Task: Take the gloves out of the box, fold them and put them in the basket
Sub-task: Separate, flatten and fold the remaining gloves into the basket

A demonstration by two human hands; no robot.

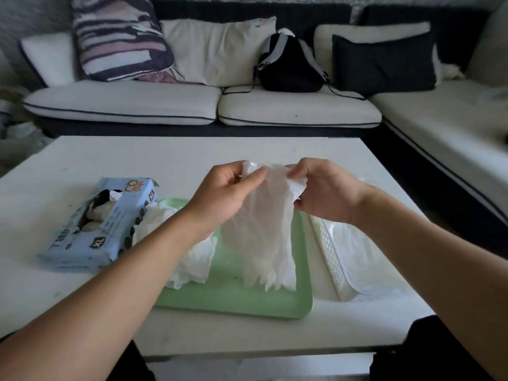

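**Above the tray: thin glove held by its cuff only**

Your left hand [225, 193] and right hand [324, 191] pinch one glove [261, 229] at its cuff, hanging above the green tray [233, 295]. Risk: limp film could slip or crease crookedly. The basket [330, 254] sits just right; the box [101, 224] left.

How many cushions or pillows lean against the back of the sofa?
5: white cushion far left, striped cushion, large white cushion in the middle, white cushion on the right, dark cushion before it. More may be hidden behind.
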